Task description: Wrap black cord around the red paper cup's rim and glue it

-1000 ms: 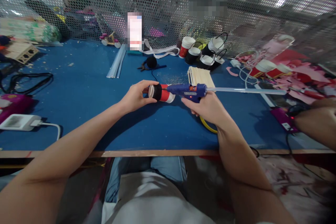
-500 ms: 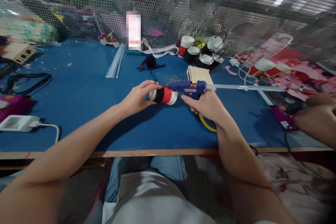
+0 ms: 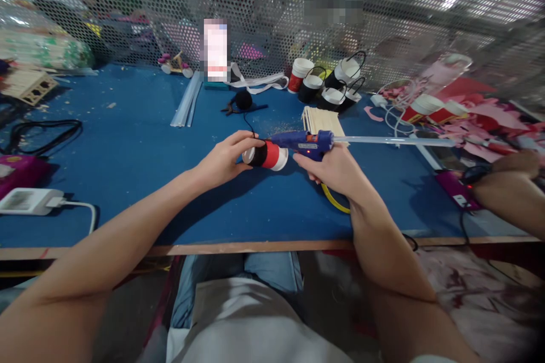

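My left hand is closed around the base end of a paper cup that lies on its side, banded in black and red with a white rim. In my right hand is a blue hot glue gun with a small red light lit. A long clear glue stick sticks out of its back toward the right. The gun's nozzle is close to the upper side of the cup; whether it touches, I cannot tell. A thin black cord rises from the cup by my left fingers.
Behind stand several black-wrapped cups with looped handles, beside a stack of wooden sticks. Pliers and spare glue sticks lie at the back. A co-worker's hand is at right near a purple device. A white adapter sits left.
Both hands, the cup and the glue gun stay almost in place. At right, the co-worker's hand has shifted slightly.
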Demonstrator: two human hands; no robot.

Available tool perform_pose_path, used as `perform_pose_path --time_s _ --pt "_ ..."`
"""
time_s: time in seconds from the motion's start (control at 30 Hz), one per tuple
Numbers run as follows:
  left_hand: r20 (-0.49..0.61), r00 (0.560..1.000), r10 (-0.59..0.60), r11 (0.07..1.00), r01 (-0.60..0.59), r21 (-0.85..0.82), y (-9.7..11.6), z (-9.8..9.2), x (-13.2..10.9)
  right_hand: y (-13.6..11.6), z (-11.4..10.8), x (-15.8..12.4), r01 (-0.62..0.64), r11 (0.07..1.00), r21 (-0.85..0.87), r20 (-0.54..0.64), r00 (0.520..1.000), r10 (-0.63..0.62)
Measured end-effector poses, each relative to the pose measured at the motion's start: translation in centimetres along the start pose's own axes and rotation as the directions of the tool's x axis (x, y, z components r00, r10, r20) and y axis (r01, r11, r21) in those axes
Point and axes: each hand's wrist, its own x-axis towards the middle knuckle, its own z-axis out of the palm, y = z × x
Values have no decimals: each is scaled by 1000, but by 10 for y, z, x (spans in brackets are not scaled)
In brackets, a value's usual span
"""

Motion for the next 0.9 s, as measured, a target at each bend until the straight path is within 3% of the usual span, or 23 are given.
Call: perform_pose_path --time_s 0.4,0.9 --pt "-22 1000 -19 1000 19 -23 -1 1 0 -2 -1 -2 4 1000 7 7 1000 -4" --pt "-37 956 -293 871 251 -423 -8 8 1 0 1 -6 12 998 64 8 1000 -12"
